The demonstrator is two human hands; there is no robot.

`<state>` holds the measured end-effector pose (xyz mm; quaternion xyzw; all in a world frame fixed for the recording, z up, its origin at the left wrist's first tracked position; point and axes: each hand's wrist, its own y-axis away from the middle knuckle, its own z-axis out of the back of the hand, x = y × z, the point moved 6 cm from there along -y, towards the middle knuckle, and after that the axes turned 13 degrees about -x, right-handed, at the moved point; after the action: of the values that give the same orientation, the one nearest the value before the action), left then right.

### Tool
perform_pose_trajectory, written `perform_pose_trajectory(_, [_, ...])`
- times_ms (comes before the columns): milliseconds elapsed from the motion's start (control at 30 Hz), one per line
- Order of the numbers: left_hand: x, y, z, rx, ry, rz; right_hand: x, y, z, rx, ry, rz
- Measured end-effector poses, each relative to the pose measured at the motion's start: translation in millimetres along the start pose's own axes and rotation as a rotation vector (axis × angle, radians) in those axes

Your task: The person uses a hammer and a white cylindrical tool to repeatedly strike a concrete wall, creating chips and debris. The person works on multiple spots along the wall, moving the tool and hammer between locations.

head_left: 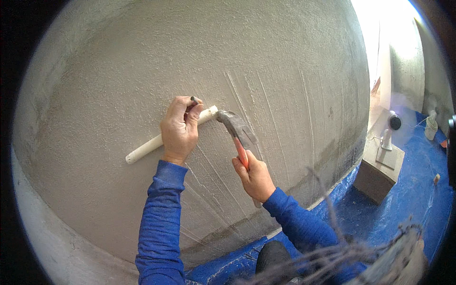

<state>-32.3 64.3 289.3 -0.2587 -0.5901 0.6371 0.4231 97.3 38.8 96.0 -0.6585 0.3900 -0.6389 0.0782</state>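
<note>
My left hand (179,130) is closed in front of the plastered wall (285,57), its thumb and fingers pinching a short dark nail-like piece (194,99). A white tube (145,148) lies slantwise against the wall, passing behind that hand; whether the palm also presses on it is hidden. In my right hand (256,176) is a claw hammer (236,127) with an orange and grey handle, gripped partway along. The hammer's head is beside the tube's upper right end, touching or almost touching it.
Blue plastic sheeting (413,190) covers the floor at right. On it stands a box-like block (377,175) bearing a small white fan (390,130). A white container (431,127) stands farther right. Blurred strands and a pale object (403,261) fill the lower right. Thin vertical ridges line the wall.
</note>
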Motion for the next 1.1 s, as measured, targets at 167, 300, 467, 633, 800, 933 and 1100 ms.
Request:
perform_pose_trajectory(167, [1,9,1,0.092,0.003,0.092,-2,4,4,0.045,0.004,-0.050])
perform_pose_trajectory(300, [-8,20,3,0.082,-0.055,0.098,0,12,11,0.071,0.001,-0.043])
perform_pose_trajectory(467, [-15,22,-3,0.028,-0.061,0.054,-3,12,16,0.124,0.042,-0.085])
perform_pose_trajectory(633, [-11,21,-6,0.046,-0.062,0.093,-1,10,18,0.122,0.018,-0.063])
perform_pose_trajectory(800, [-4,25,-2,-0.003,-0.026,0.231,-3,10,19,0.136,0.033,-0.083])
perform_pose_trajectory(933, [-9,33,-3,0.012,-0.086,0.231,-5,13,23,0.153,0.052,-0.094])
perform_pose_trajectory(1100, [-15,40,-4,0.012,-0.101,0.212,-7,21,28,0.152,0.047,-0.109])
